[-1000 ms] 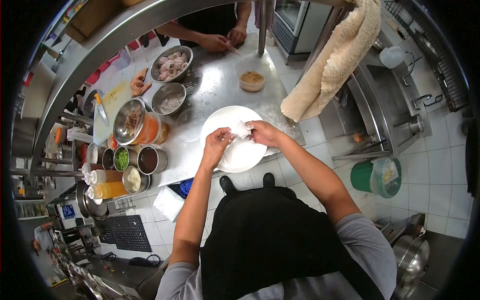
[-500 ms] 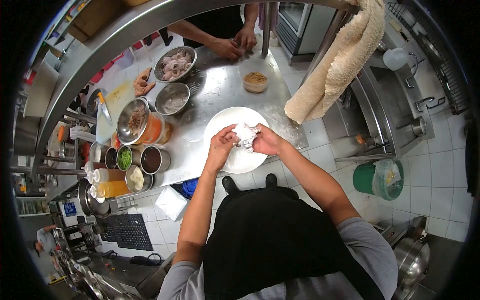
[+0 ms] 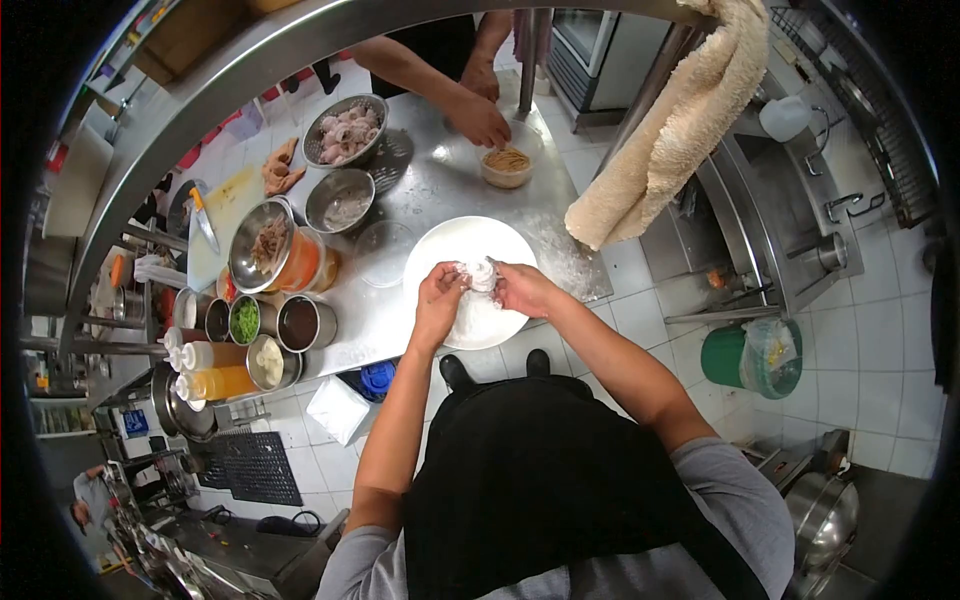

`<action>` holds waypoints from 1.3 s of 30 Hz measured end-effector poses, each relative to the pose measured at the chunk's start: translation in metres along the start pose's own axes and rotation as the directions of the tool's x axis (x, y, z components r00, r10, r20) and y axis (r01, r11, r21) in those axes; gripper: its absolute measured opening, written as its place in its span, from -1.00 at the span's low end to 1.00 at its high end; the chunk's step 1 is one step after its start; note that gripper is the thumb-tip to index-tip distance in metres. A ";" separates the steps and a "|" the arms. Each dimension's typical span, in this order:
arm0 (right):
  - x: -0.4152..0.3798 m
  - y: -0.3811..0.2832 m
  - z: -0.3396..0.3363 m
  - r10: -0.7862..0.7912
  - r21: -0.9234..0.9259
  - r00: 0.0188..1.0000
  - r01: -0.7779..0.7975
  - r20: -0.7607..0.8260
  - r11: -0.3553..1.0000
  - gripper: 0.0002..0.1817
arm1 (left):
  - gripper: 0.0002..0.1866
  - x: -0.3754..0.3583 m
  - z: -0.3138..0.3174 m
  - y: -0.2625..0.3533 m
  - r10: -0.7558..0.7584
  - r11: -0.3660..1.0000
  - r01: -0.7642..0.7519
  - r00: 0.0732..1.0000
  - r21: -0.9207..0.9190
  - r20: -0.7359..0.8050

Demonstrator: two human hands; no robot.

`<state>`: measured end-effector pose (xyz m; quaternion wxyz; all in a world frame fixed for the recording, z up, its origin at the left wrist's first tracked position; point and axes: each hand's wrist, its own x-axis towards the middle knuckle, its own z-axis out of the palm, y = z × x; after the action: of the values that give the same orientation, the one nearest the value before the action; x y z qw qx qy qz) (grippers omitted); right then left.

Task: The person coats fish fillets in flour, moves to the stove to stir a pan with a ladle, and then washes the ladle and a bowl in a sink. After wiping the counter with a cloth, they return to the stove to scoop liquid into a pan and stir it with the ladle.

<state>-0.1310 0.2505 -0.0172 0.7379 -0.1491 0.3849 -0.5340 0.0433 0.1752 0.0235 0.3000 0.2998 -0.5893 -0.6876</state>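
Over a white plate with white powder on it, both my hands hold a flour-coated piece, small and lumpy. My left hand grips its left side with fingertips closed. On the opposite side, my right hand pinches it between thumb and fingers. The coating hides what kind of food it is. A clear round lid lies left of the plate. Beyond it stand a metal bowl with a little residue and a colander of pinkish, pale raw pieces.
Across the steel table, a co-worker's hand reaches to a clear tub of brown crumbs. At left are a knife, a bowl of shredded meat, chopped greens and sauce bottles. A towel hangs at right.
The floured piece has turned in my hands and looks rounder, slightly lower over the plate. The co-worker's hand has moved from the table to the crumb tub.
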 end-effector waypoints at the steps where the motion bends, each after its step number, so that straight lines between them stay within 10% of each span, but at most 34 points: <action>1: 0.000 0.002 -0.001 0.021 0.013 0.999 -0.021 -0.041 1.000 -0.63 | -0.74 0.001 -0.001 -0.005 -0.028 1.000 0.028 1.000 -0.011 0.002; 12: -0.020 -0.008 0.010 0.083 0.013 0.991 -0.082 -0.104 0.997 -0.62 | -0.77 -0.002 0.003 -0.018 -0.130 0.991 0.123 0.980 -0.061 -0.150; 14: -0.020 -0.004 0.012 -0.037 -0.256 0.991 0.003 -0.129 0.967 -0.69 | -0.77 -0.004 0.002 -0.019 -0.131 0.991 0.124 0.977 -0.054 -0.166; 27: -0.017 -0.018 0.013 0.103 -0.307 0.991 -0.125 -0.087 0.944 -0.74 | -0.69 -0.020 -0.008 -0.013 -0.294 0.927 0.299 0.954 -0.226 0.055; 33: 0.013 -0.087 -0.026 -0.424 -0.719 0.903 0.253 -0.064 0.647 -0.80 | -0.67 -0.029 -0.017 0.006 -0.333 0.910 0.295 0.939 -0.291 -0.090; 39: 0.090 -0.179 -0.031 -0.772 -0.991 0.634 0.065 -0.047 0.113 -0.74 | -0.62 -0.033 -0.028 0.015 -0.380 0.889 0.330 0.919 -0.318 -0.107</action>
<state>-0.2624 0.1065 0.0390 0.1378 -0.4964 0.7539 -0.4077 0.0868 0.1808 0.0364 0.2578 0.4110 -0.3887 -0.7833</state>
